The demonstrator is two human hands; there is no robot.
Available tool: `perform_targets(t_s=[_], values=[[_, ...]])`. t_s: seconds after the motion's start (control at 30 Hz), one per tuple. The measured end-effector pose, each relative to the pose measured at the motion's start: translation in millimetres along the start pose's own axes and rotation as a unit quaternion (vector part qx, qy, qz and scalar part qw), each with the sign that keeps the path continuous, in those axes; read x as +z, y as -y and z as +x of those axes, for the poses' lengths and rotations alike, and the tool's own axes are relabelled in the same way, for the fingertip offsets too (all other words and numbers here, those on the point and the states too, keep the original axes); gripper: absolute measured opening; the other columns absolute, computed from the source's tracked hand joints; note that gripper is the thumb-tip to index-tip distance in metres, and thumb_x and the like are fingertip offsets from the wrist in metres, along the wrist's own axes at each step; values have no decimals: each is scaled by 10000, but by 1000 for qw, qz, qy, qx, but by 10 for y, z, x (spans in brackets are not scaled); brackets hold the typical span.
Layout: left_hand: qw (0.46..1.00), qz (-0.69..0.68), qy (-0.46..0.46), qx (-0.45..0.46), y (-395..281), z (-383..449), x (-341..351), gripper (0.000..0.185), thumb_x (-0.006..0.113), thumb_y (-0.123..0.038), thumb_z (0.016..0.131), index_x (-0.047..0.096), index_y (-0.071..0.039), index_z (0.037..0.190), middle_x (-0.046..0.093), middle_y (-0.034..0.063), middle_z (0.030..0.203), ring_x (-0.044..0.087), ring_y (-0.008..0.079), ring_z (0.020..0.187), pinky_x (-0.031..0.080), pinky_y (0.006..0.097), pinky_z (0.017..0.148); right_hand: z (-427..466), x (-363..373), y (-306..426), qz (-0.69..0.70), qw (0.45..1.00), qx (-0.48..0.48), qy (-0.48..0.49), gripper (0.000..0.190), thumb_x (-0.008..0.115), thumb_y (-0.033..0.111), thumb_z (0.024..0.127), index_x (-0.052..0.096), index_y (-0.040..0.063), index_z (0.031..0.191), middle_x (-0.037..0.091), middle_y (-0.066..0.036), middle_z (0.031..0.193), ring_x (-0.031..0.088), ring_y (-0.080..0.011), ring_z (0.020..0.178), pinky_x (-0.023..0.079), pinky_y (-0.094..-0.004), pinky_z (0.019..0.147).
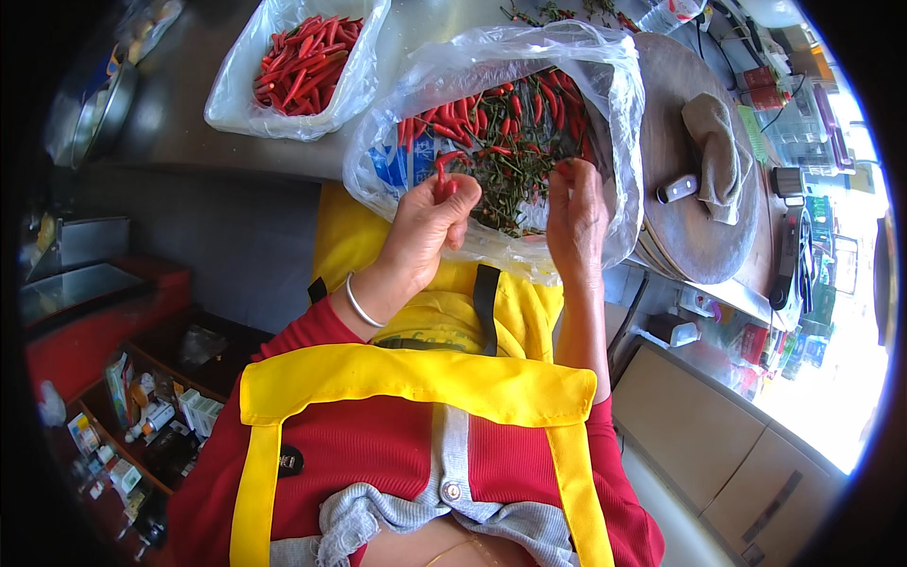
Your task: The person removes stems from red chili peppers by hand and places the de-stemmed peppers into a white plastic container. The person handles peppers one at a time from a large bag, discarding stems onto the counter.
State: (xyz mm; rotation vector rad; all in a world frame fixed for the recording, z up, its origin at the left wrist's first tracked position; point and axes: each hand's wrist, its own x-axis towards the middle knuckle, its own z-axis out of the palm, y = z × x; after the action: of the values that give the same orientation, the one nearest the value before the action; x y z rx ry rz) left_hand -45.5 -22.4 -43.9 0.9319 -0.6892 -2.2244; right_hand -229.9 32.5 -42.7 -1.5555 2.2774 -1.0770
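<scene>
My left hand (pixel 434 220) is closed around a few red chili peppers (pixel 444 177), whose tips stick up from the fist at the near left of an opened clear plastic bag (pixel 616 71). Inside that bag lie more red chilies (pixel 453 117) and a tangle of green chili stems (pixel 506 184). At the bag's right side, my right hand (pixel 577 205) pinches a red chili between thumb and fingers; the fingertips partly hide it. Farther up and left, a container lined with clear plastic (pixel 230 99) holds a heap of loose red chilies (pixel 308 64).
Right of the bag, a round wooden chopping board (pixel 659 106) carries a knife (pixel 678 188), its blade covered by a grey-brown cloth (pixel 716 156). A metal bowl (pixel 113 113) stands at the far left. Stems (pixel 560 10) and a plastic bottle (pixel 669 15) lie beyond the bag.
</scene>
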Motion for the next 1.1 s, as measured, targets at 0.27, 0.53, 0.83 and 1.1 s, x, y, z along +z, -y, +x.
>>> perform_targets(t_s=[0.27,0.53,0.83,1.1], values=[[985,137,28,105,-15,18,161,174,634,-237,913,643,-70,959,517,-92,720,375,0,572,297,173,495,-171,246,374,544,817,141,128,209,570,161,946,569,-11,1066,639,-46,922,595,-121,757,490,-266,722],[988,122,96,-10,-6,-18,-5,234,561,-283,946,638,-73,1015,458,-65,649,389,23,498,307,173,452,-269,186,355,614,719,275,172,294,527,255,966,619,-1,1077,634,-62,930,607,-149,832,489,-291,799],[987,27,101,-122,7,-71,-15,188,565,-267,937,568,-79,923,458,-37,631,389,31,462,313,171,407,-256,268,306,210,977,11,37,68,630,58,862,650,-5,871,588,-52,720,588,-153,658,476,-269,630],[994,-13,50,-95,-20,-33,12,254,545,-265,945,603,-45,1058,518,-24,655,451,46,473,360,199,423,24,86,79,-39,998,41,9,399,592,-39,777,592,87,1156,619,-150,979,646,-311,812,508,-387,688]])
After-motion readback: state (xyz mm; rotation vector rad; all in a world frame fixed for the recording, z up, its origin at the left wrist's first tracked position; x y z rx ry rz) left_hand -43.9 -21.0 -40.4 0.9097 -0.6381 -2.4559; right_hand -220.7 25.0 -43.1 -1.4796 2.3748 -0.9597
